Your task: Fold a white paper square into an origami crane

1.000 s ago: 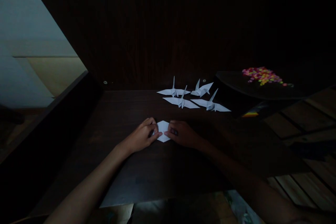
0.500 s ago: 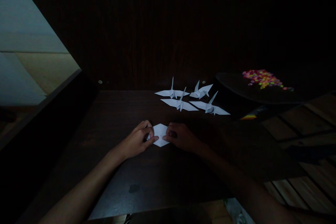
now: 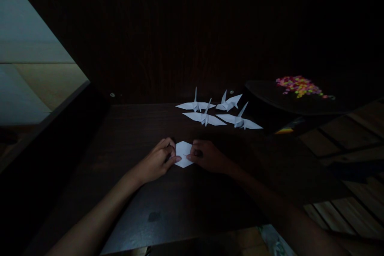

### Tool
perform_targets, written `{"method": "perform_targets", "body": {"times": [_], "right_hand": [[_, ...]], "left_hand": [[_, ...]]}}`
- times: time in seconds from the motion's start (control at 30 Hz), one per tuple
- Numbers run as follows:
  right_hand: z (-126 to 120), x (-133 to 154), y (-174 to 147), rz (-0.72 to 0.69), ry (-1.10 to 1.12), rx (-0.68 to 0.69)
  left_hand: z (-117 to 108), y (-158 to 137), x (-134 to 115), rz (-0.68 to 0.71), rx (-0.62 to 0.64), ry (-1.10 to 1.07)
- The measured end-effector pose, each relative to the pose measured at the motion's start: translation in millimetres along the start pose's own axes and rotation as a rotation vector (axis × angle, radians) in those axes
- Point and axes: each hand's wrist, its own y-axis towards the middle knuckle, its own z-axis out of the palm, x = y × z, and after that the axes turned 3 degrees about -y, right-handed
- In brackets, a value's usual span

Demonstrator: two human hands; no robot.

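A small white folded paper (image 3: 183, 150) lies low over the dark tabletop, its visible part six-sided with points at top and bottom. My left hand (image 3: 162, 156) pinches its left side, thumb on top and fingers curled. On the opposite side my right hand (image 3: 207, 156) grips the paper the same way, its thumb near a short crease in the middle. Both hands cover the paper's side ends. Just beyond sit several white paper cranes, among them a front left crane (image 3: 205, 118), a front right crane (image 3: 240, 121), a back left crane (image 3: 195, 106) and a back right crane (image 3: 229, 103).
The dark wooden tabletop (image 3: 129, 128) meets an upright dark panel (image 3: 150, 48) behind the cranes. At the right, a heap of small colourful pieces (image 3: 300, 86) lies on a dark curved surface (image 3: 261, 92). A raised dark side board (image 3: 45, 128) borders the left.
Both hands keep their pinch on the paper, which looks slightly wider between them. The view has shifted a little; the cranes lie as before.
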Motion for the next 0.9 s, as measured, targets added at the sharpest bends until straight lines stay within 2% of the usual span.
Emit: {"method": "perform_targets", "body": {"times": [0.27, 0.43, 0.6, 0.9], "right_hand": [[0.0, 0.4, 1.3, 0.014, 0.013, 0.016], [-1.2, 1.3, 1.0, 0.007, 0.017, 0.015], [-1.6, 1.5, 0.3, -0.014, 0.024, 0.021], [-2.0, 1.8, -0.5, 0.005, 0.031, 0.025]], "left_hand": [[1.4, 0.2, 0.0, 0.018, -0.007, 0.062], [-7.6, -0.6, 1.6, 0.026, 0.062, -0.007], [-13.4, -1.9, 3.1, 0.016, 0.076, -0.041], [-10.7, -0.9, 1.2, 0.053, 0.081, 0.021]]}}
